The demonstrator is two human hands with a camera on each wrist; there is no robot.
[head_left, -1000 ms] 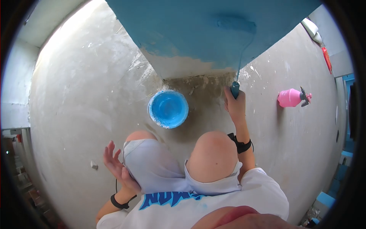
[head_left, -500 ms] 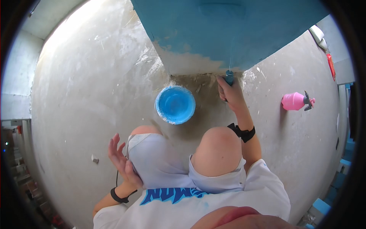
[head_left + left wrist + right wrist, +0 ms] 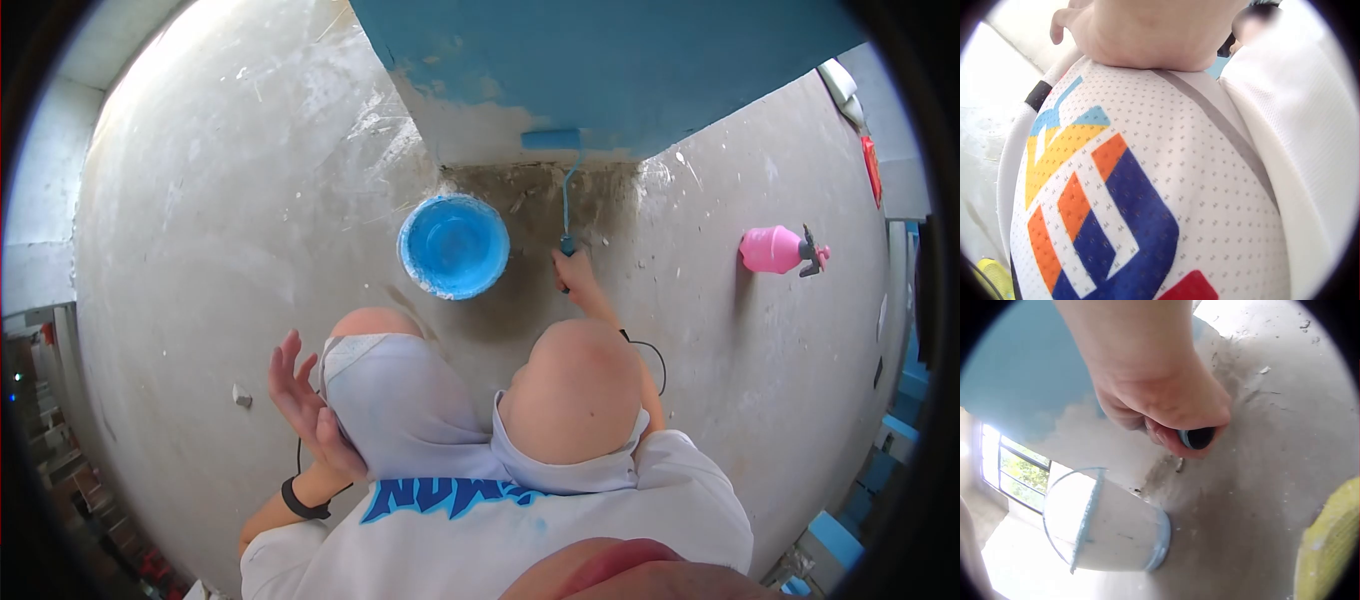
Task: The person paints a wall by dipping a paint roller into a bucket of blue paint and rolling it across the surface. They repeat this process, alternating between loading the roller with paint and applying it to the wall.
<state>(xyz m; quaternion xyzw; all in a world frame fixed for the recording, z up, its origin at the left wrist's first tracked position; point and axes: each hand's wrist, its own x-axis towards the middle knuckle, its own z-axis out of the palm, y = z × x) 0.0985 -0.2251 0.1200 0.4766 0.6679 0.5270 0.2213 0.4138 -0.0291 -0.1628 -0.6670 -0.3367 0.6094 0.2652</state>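
My right hand (image 3: 577,276) grips the dark handle of a paint roller (image 3: 566,205); in the right wrist view the handle's end (image 3: 1200,437) pokes out of the curled fist. The blue roller sleeve (image 3: 550,139) lies against the lower part of a wall (image 3: 620,80), where blue paint meets a bare pale strip. Left of this hand stands a bucket (image 3: 405,250) with blue paint inside. My left hand (image 3: 310,410) rests by its heel on the left thigh, fingers loosely spread and holding nothing. The left wrist view shows that hand (image 3: 1154,31) on the white printed shorts.
A pink spray bottle (image 3: 770,249) stands on the concrete floor to the right. A small stone-like lump (image 3: 242,396) lies to the left. Both bent knees are between the arms. Red and white items lie by the far right wall.
The roller has come down the wall from the blue area to the bare lower strip, and the right hand has drawn back toward the knees. The left hand stays on the thigh.
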